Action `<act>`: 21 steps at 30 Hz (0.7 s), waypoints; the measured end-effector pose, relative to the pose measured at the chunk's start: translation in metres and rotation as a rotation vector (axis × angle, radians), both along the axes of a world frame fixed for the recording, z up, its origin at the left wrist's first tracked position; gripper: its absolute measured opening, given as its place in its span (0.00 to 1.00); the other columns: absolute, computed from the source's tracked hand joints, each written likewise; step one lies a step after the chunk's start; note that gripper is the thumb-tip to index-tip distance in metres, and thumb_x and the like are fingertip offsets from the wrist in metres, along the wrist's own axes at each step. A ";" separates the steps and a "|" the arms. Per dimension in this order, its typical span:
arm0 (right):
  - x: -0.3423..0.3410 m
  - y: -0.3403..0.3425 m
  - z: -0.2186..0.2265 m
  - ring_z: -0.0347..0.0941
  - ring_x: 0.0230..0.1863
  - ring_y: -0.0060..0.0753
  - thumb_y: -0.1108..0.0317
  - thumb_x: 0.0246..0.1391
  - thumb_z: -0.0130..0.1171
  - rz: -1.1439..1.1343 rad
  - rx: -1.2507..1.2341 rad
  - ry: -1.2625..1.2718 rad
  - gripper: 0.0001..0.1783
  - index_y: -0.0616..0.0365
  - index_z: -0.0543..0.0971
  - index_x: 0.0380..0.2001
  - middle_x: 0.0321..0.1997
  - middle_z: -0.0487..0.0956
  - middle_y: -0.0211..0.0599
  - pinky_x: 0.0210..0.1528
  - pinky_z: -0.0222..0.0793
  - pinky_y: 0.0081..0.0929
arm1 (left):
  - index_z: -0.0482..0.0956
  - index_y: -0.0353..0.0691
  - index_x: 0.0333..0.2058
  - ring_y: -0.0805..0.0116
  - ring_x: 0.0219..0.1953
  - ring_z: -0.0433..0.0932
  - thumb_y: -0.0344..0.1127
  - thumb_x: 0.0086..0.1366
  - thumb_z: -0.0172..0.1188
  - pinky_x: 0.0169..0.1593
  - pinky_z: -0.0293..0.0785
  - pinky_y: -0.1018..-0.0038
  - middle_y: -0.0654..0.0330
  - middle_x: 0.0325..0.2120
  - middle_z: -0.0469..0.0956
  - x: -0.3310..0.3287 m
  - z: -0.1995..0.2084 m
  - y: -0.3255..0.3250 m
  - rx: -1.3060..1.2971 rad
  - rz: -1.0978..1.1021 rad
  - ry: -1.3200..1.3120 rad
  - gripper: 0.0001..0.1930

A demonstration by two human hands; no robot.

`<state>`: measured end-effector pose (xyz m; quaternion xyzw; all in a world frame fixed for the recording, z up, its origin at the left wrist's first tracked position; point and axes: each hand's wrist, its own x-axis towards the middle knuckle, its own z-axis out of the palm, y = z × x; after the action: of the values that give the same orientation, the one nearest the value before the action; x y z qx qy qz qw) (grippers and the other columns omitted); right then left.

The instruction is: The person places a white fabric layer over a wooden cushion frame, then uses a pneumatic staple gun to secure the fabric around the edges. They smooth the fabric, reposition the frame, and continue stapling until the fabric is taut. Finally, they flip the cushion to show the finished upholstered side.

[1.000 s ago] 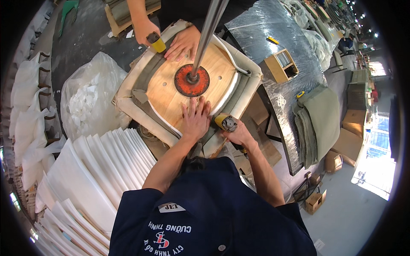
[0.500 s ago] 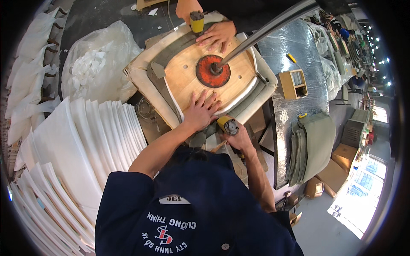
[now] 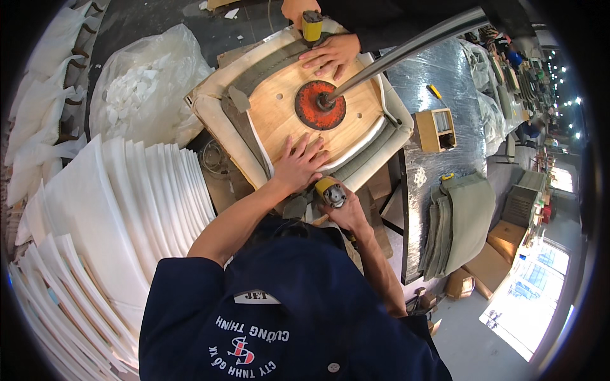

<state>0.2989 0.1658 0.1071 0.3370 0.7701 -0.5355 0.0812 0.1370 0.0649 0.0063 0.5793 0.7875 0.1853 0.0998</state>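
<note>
On the seat (image 3: 276, 124), left hand (image 3: 300, 166) lies spread; right hand (image 3: 351, 213) grips yellow tool (image 3: 330, 192), shifted leftward.

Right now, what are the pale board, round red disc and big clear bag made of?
Pale board with curved edges: looks like unpainted wood, since grain shows. Round red disc: perhaps painted metal; dark specks mottle the red. Big clear bag: seemingly thin plastic, crinkled, shiny and see-through.

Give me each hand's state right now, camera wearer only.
Left hand: open, spread on the wooden panel.
Right hand: closed around a yellow-and-grey handheld tool.
</note>
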 end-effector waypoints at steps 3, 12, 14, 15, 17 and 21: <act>0.004 -0.005 -0.001 0.80 0.52 0.56 0.68 0.50 0.66 0.071 0.111 0.024 0.31 0.53 0.74 0.60 0.46 0.83 0.56 0.51 0.76 0.40 | 0.67 0.56 0.67 0.45 0.75 0.48 0.53 0.64 0.62 0.71 0.43 0.32 0.59 0.72 0.56 0.001 0.002 -0.001 -0.026 -0.003 -0.031 0.33; 0.014 -0.018 -0.011 0.77 0.54 0.61 0.66 0.47 0.68 0.094 0.135 -0.047 0.35 0.51 0.73 0.61 0.50 0.81 0.57 0.54 0.75 0.45 | 0.76 0.47 0.53 0.50 0.68 0.60 0.42 0.62 0.65 0.67 0.57 0.44 0.58 0.61 0.68 0.002 0.013 -0.017 0.073 0.063 -0.096 0.21; 0.011 -0.013 -0.014 0.78 0.54 0.58 0.68 0.46 0.68 0.109 0.104 -0.041 0.35 0.51 0.73 0.61 0.50 0.81 0.57 0.54 0.76 0.43 | 0.79 0.46 0.47 0.54 0.64 0.66 0.40 0.61 0.65 0.65 0.61 0.51 0.58 0.55 0.73 0.002 0.012 -0.032 0.140 0.094 -0.127 0.16; 0.012 -0.012 -0.015 0.79 0.53 0.57 0.68 0.46 0.68 0.115 0.090 -0.040 0.36 0.51 0.73 0.62 0.50 0.82 0.56 0.54 0.76 0.41 | 0.80 0.46 0.46 0.55 0.63 0.67 0.40 0.61 0.64 0.65 0.61 0.52 0.59 0.53 0.74 0.001 0.012 -0.042 0.114 0.065 -0.167 0.15; 0.015 -0.008 -0.011 0.80 0.53 0.52 0.71 0.46 0.67 0.069 -0.024 0.002 0.36 0.50 0.73 0.63 0.49 0.82 0.54 0.55 0.76 0.38 | 0.82 0.46 0.44 0.58 0.61 0.68 0.38 0.60 0.64 0.64 0.61 0.53 0.61 0.49 0.76 -0.001 0.017 -0.061 0.064 0.014 -0.243 0.13; 0.035 -0.008 -0.010 0.81 0.52 0.42 0.74 0.46 0.64 -0.028 -0.078 0.059 0.38 0.51 0.71 0.65 0.49 0.84 0.48 0.56 0.75 0.32 | 0.82 0.48 0.44 0.61 0.60 0.70 0.41 0.59 0.64 0.67 0.60 0.53 0.64 0.47 0.78 -0.008 0.027 -0.089 0.040 -0.245 -0.208 0.14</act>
<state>0.3342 0.1583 0.0966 0.3285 0.7457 -0.5761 0.0641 0.1287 -0.0242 0.0332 0.6507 0.6923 0.2465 0.1912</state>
